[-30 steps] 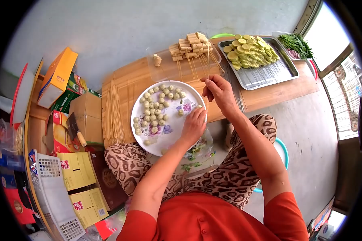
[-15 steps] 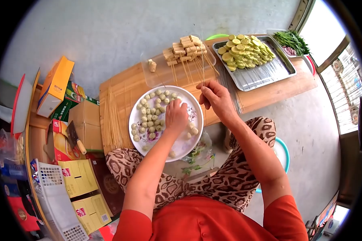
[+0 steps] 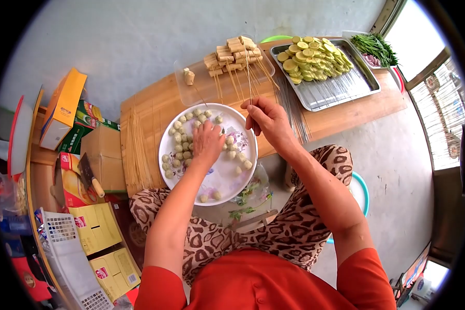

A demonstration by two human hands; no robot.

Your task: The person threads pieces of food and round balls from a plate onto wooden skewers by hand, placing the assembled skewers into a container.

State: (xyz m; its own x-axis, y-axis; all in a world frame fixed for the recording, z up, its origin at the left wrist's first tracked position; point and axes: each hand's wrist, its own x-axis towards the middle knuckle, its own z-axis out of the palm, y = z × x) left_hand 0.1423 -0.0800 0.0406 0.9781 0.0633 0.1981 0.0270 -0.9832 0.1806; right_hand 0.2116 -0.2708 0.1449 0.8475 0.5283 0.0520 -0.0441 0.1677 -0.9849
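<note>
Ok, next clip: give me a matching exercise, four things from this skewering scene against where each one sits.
Things:
1. small pale green balls
2. yellow round slices
3. loose thin bamboo skewers
4. single thin bamboo skewer

Places:
A. lying on the wooden board, left of the plate
B. on the white flowered plate
C. pinched upright in the right hand
D. piled in the metal tray

Pairs: 1-B, 2-D, 3-A, 4-C. The left hand rests among the balls on the plate.
</note>
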